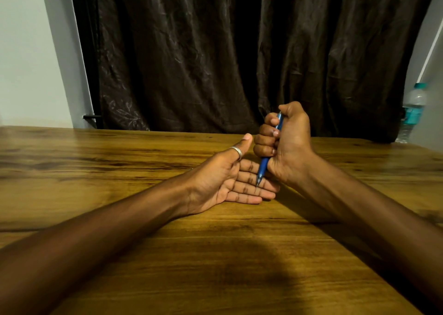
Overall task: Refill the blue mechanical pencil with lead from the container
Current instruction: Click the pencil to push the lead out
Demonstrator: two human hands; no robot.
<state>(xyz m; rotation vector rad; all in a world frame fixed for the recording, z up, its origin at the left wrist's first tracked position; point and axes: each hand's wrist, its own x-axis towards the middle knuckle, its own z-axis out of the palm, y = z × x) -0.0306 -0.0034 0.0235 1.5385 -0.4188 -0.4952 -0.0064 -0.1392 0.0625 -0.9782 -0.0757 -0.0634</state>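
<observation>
From the head camera, the right hand (286, 142) is closed in a fist around the blue mechanical pencil (263, 165), with the thumb on top over the button end. The pencil stands nearly upright, leaning a little, its long axis running from the thumb down and slightly toward the person's left, tip lowest. The tip comes out below the fist and hangs just above, perhaps touching, the fingers of the left hand (230, 183); whether a short lead shows at the tip I cannot tell.

The left hand lies flat and open, palm up, holding nothing, fingers pointing toward the right hand and under the pencil tip, thumb raised with a ring (236, 151) on it. It rests low over the wooden desk (96, 171).

No lead container is in view anywhere on the desk; a water bottle (412, 111) stands at the far right edge, before a dark curtain (215, 51).

By my reading, the thumb is placed to click lead out onto the open palm, a check of the refill. What matters is that the tip is straight above the left fingers, so anything dropping lands there.
</observation>
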